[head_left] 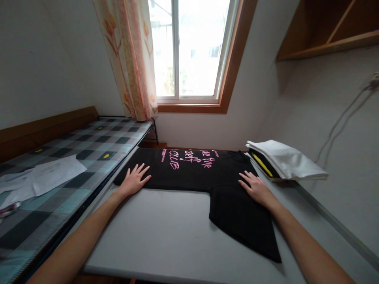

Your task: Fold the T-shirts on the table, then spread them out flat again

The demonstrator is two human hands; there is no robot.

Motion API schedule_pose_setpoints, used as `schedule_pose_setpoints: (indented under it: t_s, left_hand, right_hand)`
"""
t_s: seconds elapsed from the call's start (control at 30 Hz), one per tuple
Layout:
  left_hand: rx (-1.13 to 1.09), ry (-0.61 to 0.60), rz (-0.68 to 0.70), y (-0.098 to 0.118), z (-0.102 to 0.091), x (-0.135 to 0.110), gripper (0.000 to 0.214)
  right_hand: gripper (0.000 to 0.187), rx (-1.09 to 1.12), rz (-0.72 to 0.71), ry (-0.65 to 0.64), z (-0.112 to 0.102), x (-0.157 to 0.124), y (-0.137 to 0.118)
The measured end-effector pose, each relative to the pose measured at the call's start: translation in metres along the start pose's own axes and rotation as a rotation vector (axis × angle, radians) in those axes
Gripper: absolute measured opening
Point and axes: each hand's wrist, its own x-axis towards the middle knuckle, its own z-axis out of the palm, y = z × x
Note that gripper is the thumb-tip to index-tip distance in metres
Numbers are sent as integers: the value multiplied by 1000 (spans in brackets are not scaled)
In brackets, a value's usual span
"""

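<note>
A black T-shirt (189, 177) with pink lettering lies spread sideways on a pale grey table (154, 232). Its hem is to the left, its collar to the right, and one sleeve points toward me. My left hand (134, 181) rests flat on the shirt near the hem, fingers spread. Near the shoulder and collar, my right hand (256, 189) lies on the fabric with its fingers stretched out. Neither hand grips anything. The far side of the shirt reaches the table's back edge, where the rest of it is out of sight.
Folded clothes, white (287, 157) over black and yellow, sit at the table's right back, beside the wall. On the left, a bed with a checked mattress (89, 157) adjoins the table and bears papers (44, 175) and a tape roll (10, 209). A curtained window (198, 47) is ahead.
</note>
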Motion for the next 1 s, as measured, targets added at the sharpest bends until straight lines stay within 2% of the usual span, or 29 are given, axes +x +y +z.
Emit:
schedule_pose_setpoints:
  t_s: [0.13, 0.27, 0.33, 0.43, 0.6, 0.7, 0.77, 0.87, 1.0]
  left_hand:
    - [-22, 68, 20, 0, 5, 1, 60]
    - [-109, 142, 174, 18, 7, 1, 53]
    - [-160, 138, 294, 37, 7, 0, 49]
    - [-235, 123, 470, 78, 4, 1, 43]
    - [-353, 115, 748, 158, -10, 6, 37]
    - [-336, 30, 981, 198, -22, 7, 40]
    - [-305, -17, 1110, 217, -28, 5, 44]
    - [-259, -27, 1256, 234, -31, -1, 48]
    - [-226, 20, 1386, 248, -29, -8, 31]
  right_hand:
    - [56, 158, -2, 69, -3, 3, 3]
    - [53, 393, 101, 209, -11, 4, 10]
    - [51, 464, 183, 304, -14, 4, 15]
    - [47, 525, 262, 395, -15, 4, 21]
    - [45, 588, 270, 449, -15, 3, 22]
    - [44, 605, 266, 465, -17, 2, 20]
    - [44, 608, 262, 478, -18, 2, 20]
    - [45, 622, 252, 494, -18, 2, 21]
    - [48, 692, 280, 507, -18, 4, 23]
